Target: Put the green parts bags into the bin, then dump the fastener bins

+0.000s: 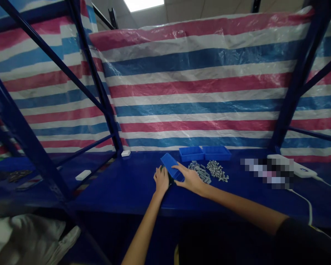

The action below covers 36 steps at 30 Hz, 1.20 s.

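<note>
My right hand (191,179) grips tilted blue tray (171,166), left hand (161,180) open beneath it; tipping risks scattering the parts pile (200,170) just right of tray

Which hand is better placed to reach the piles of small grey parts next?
Probably the right hand: it rests on the tilted blue tray, right beside the grey parts. The left hand lies on the tray's far side, farther from them.
</note>
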Motion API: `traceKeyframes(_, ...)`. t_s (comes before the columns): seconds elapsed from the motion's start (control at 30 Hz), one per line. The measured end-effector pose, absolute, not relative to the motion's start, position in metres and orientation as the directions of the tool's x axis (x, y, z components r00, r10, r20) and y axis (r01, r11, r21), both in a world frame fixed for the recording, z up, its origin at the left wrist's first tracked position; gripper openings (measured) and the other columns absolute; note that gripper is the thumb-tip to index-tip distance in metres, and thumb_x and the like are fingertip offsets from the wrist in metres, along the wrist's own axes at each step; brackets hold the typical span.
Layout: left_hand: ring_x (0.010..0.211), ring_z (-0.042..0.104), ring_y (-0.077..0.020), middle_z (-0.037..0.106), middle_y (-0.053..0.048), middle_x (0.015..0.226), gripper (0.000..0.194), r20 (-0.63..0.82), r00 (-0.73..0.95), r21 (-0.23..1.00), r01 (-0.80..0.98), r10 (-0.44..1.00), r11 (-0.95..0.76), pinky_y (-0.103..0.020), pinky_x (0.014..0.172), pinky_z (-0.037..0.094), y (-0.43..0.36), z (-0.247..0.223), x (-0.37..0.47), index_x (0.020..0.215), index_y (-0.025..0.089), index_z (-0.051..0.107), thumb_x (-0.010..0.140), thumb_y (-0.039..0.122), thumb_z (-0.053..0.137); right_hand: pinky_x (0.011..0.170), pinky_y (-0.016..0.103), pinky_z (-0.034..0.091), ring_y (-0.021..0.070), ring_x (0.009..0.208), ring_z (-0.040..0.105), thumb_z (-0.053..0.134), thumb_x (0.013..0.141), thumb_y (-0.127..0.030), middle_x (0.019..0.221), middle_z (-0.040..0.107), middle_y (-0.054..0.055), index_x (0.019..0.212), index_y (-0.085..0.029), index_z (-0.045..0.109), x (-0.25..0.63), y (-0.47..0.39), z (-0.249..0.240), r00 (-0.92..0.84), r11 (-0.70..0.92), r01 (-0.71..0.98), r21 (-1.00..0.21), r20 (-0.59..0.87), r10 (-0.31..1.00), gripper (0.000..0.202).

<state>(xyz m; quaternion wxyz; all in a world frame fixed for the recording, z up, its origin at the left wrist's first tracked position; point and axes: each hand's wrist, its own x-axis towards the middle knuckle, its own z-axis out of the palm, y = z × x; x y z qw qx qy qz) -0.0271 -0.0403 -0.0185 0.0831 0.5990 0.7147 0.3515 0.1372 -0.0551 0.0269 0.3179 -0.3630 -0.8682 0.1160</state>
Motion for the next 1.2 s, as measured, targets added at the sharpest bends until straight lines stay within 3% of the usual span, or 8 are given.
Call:
traceKeyframes(0.23,0.133,0.025,-0.0206,0.040,-0.009,0.138,0.046,0.261,-0.434,0.746,0.657,0.862,0.105,-0.040,0.109,0.017,-0.041,-0.018,-0.029,0.130,0.018,0.039,0.090,0.033,0.021,0.082,0.035,0.050,0.0256,0.109,0.056,0.056,0.078,-0.034,0.141,0.035,0.011,0.129,-0.026,0.042,0.138,-0.043,0.029,-0.613,0.770,0.588,-0.246,0.486,0.623,0.054)
traceKeyframes(0.37,0.132,0.029,-0.0199,0.039,-0.012,0.139,0.052,0.230,-0.535,0.847,0.521,0.813,0.103,-0.038,0.110,0.017,-0.044,-0.012,-0.031,0.135,0.014,0.030,0.089,0.037,0.026,0.084,0.036,0.049,0.0243,0.106,0.058,0.057,0.077,-0.035,0.141,0.037,0.008,0.127,-0.028,0.043,0.150,-0.027,0.037,-0.569,0.769,0.547,-0.329,0.528,0.631,0.052)
traceKeyframes(0.5,0.132,0.029,-0.0218,0.038,-0.014,0.139,0.053,0.244,-0.629,0.880,0.463,0.738,0.103,-0.039,0.110,0.017,-0.044,-0.014,-0.034,0.135,0.013,0.029,0.088,0.038,0.027,0.098,0.038,0.039,0.0227,0.122,0.044,0.061,0.075,-0.036,0.130,0.050,0.006,0.127,-0.025,0.044,0.162,-0.004,0.046,-0.548,0.819,0.405,-0.407,0.609,0.574,0.055)
traceKeyframes(0.73,0.124,0.038,-0.0266,0.044,-0.016,0.130,0.047,0.442,-0.646,0.815,0.580,0.622,0.024,-0.049,0.101,0.028,-0.052,-0.014,-0.037,0.127,0.018,0.035,0.082,0.029,0.042,0.083,0.037,0.047,0.0202,0.094,0.059,0.065,0.069,-0.038,0.115,0.059,0.006,0.121,-0.024,0.050,0.171,0.010,0.066,-0.349,0.715,0.279,-0.641,0.626,0.698,0.055)
traceKeyframes(0.83,0.127,0.034,-0.0262,0.037,-0.017,0.135,0.052,0.701,-0.443,0.600,0.790,0.559,-0.125,-0.047,0.100,0.031,-0.062,0.002,-0.032,0.132,0.018,0.030,0.084,0.030,0.044,0.073,0.033,0.050,0.0179,0.081,0.060,0.064,0.068,-0.039,0.098,0.063,0.004,0.119,-0.023,0.052,0.170,0.007,0.077,-0.152,0.588,0.160,-0.793,0.569,0.808,0.054)
traceKeyframes(0.93,0.129,0.032,-0.0252,0.037,-0.015,0.137,0.052,0.849,0.024,0.168,0.935,0.527,-0.312,-0.042,0.100,0.030,-0.070,0.026,-0.023,0.133,0.019,0.033,0.084,0.031,0.048,0.060,0.028,0.051,0.0163,0.072,0.060,0.063,0.068,-0.044,0.084,0.063,0.001,0.118,-0.024,0.051,0.168,0.003,0.085,-0.108,0.358,-0.038,-0.933,0.360,0.927,0.056)
traceKeyframes(1.07,0.113,0.049,-0.0214,0.060,-0.008,0.111,0.032,0.788,0.446,-0.247,0.860,0.424,-0.445,-0.038,0.095,0.031,-0.069,0.054,-0.019,0.116,0.023,0.052,0.085,0.023,0.049,0.055,0.026,0.051,0.0159,0.072,0.062,0.063,0.069,-0.046,0.086,0.063,0.001,0.120,-0.027,0.048,0.169,-0.004,0.089,-0.299,0.121,-0.206,-0.971,0.180,0.937,0.057)
traceKeyframes(1.2,0.084,0.057,-0.0160,0.065,-0.004,0.087,0.022,0.694,0.558,-0.344,0.812,0.455,-0.471,-0.034,0.083,0.035,-0.051,0.071,-0.030,0.098,0.021,0.060,0.086,0.016,0.043,0.069,0.031,0.052,0.0169,0.085,0.063,0.058,0.075,-0.045,0.107,0.061,0.005,0.121,-0.028,0.047,0.193,0.006,0.083,-0.386,0.214,-0.182,-0.960,0.270,0.882,0.051)
